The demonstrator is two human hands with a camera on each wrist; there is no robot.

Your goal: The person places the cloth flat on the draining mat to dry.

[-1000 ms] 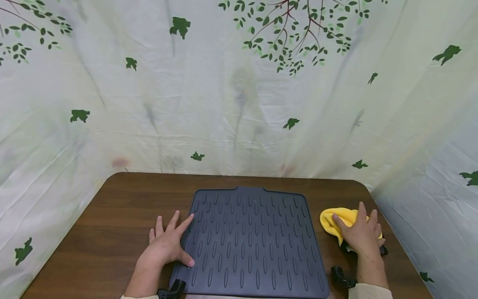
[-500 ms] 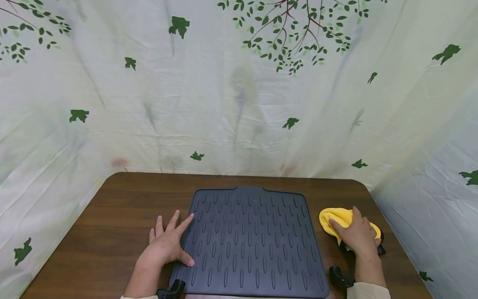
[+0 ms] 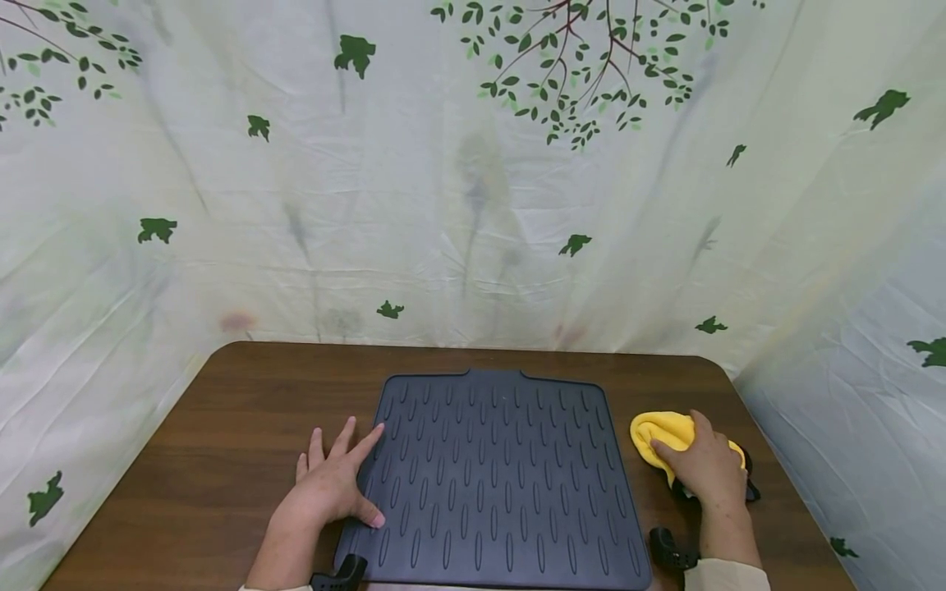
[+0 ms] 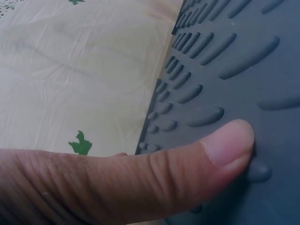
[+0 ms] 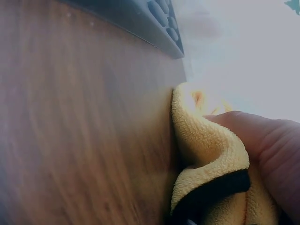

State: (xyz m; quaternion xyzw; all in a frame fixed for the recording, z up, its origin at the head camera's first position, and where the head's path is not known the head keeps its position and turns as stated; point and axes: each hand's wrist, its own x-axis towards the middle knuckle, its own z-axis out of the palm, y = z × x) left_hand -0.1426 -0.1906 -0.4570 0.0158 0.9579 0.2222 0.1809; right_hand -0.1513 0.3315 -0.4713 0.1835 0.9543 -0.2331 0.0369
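A dark grey ribbed mat (image 3: 502, 484) with a tab on its far edge lies on the wooden table. My left hand (image 3: 328, 484) rests on its left edge, fingers spread and straight. In the left wrist view the thumb (image 4: 229, 145) presses flat on the ridged surface of the mat (image 4: 281, 70). To the right of the mat, my right hand (image 3: 711, 464) grips a bunched yellow cloth (image 3: 661, 435) with dark trim. The right wrist view has the thumb (image 5: 253, 131) against the folded fleecy cloth (image 5: 206, 136), which sits on the table; the other fingers are hidden there.
The brown table (image 3: 244, 419) has rounded far corners. Behind it hangs a white curtain (image 3: 443, 205) printed with green leaves and branches. Black wrist devices (image 3: 674, 548) are strapped on both arms.
My right hand has come down onto the yellow cloth and its fingers have closed around it, bunching it slightly leftward. The left hand and the mat have stayed put.
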